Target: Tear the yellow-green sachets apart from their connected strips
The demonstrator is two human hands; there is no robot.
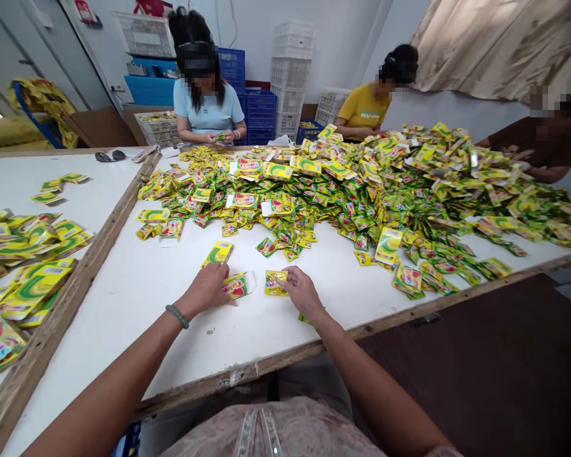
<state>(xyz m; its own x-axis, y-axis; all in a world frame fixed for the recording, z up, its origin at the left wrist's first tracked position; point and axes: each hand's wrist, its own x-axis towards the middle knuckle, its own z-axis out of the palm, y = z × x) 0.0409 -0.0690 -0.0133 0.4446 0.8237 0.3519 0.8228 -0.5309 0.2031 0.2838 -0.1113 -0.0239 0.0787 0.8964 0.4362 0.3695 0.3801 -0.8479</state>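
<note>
Carton (236,286) and sachet (272,283) face each other in the head view, with twelve o'clock pointing away from the wearer. The left hand (208,289) grasps the carton, its white flap sticking out toward three o'clock; the right hand (304,292) pinches the sachet by its near end, with a slim gap between sachet and flap. Whether the carton rests on the table (118,298) or is lifted off it, I cannot tell.

As I judge it, a light grip serves best here: thin card would buckle under hard squeezing, and a sachet held by one end stays flat if its free end is not bent. The flap is best left clear of the fingers. A second carton (217,252) lies at twelve o'clock of the left hand, near enough to be nudged, and a loose sachet (308,316) lies partly hidden by the right wrist.

Edges: a wooden divider (67,304) runs along nine o'clock, and the wooden front rim (368,328) crosses from six to three. The heap (314,190) fills eleven to two, with strays at its near fringe. Bare tabletop at nine to ten o'clock gives the left arm most room; the right has a smaller patch at three, bounded by heap and rim.
</note>
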